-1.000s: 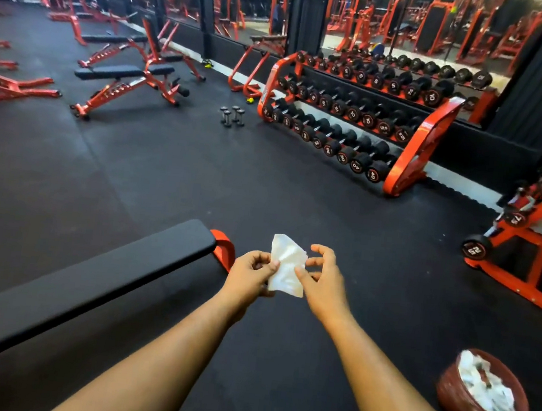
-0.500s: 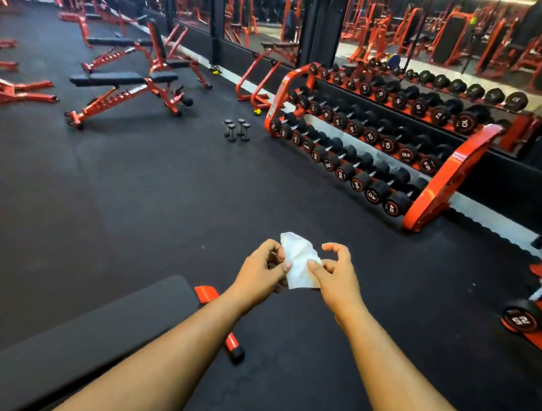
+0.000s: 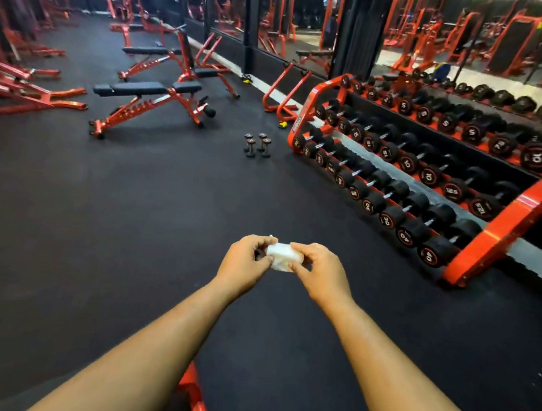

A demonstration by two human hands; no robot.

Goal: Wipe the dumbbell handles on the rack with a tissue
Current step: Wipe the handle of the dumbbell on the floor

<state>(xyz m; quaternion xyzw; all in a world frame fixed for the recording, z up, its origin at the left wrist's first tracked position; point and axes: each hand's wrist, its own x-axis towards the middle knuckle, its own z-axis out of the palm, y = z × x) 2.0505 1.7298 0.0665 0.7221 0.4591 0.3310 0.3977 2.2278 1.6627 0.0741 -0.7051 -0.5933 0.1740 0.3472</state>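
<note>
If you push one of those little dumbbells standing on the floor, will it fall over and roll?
Probably yes. The small dumbbells stand upright on one end on the floor, so a sideways push would likely tip one. Their ends look round, so it might then roll. They look like solid metal, so probably heavy for their size.

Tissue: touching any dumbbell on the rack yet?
No. The tissue is held between the left hand and right hand over bare floor, well short of the rack.

The tissue (image 3: 280, 256), a loose flap a moment ago, is now folded small between both hands, and the rack (image 3: 511, 222) looms nearer.
</note>
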